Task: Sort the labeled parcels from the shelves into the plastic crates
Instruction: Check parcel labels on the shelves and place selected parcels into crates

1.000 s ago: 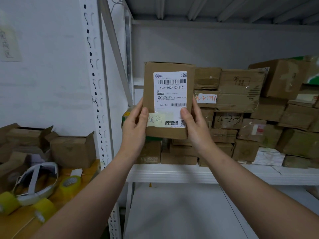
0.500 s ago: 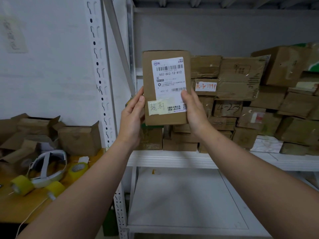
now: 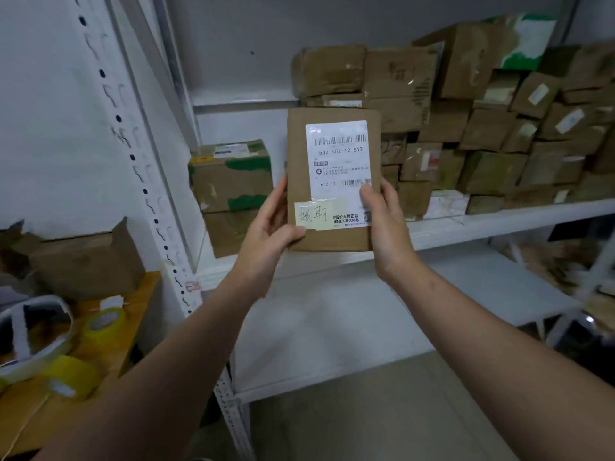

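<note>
The brown parcel (image 3: 298,161) carries a white shipping label (image 3: 337,158): under the top barcode stands 502 602-12-812, lower down 602 12 beside a second barcode. A taped slip (image 3: 312,216) over the label's lower left corner bears handwritten 超期. Right of it is printed 低价大牌正品, with a QR code (image 3: 367,216) at the corner. Labels on the shelved boxes (image 3: 492,128) are too blurred to read

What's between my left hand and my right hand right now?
The labeled parcel, upright: the left hand grips its left edge, the right hand its right edge. The head view shows it.
</note>
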### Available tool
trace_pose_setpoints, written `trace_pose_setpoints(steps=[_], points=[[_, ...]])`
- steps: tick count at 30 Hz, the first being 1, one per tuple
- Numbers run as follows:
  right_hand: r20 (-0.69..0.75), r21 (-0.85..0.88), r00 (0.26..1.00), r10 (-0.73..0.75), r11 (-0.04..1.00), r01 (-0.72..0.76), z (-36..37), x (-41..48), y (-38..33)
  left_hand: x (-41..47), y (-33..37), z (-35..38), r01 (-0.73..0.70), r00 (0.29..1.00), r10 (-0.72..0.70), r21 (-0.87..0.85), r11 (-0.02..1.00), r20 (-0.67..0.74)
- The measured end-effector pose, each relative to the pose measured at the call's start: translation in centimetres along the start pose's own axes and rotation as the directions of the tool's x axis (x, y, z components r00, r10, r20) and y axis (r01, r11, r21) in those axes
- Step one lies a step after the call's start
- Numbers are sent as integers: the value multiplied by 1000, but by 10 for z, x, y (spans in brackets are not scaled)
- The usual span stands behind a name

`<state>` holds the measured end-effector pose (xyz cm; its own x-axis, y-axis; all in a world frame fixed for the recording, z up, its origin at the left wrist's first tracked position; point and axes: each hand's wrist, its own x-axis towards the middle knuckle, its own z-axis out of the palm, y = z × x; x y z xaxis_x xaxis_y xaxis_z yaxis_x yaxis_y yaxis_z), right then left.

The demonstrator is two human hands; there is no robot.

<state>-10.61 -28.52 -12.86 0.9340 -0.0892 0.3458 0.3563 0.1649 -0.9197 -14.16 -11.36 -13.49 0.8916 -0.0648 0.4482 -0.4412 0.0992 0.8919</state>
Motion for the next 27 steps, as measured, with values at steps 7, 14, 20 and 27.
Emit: trace_pose_setpoints(steps=[7,14,20,27], points=[[-256,-115,966,44,990,-76,-99,-46,21,-13,-53,85,108,947,-137,113,988,290],[-322,-228,946,38,967,-117,-229,-73,18,-7,-102,210,147,898,-158,58,987,411],[-398,-316,917,17,936,-155,-369,-85,4,-2,-143,357,173,867,-166,30,984,470],[-547,-293,836,53,923,-251,-519,-107,-9,-7,-179,515,232,782,-195,15,973,592]])
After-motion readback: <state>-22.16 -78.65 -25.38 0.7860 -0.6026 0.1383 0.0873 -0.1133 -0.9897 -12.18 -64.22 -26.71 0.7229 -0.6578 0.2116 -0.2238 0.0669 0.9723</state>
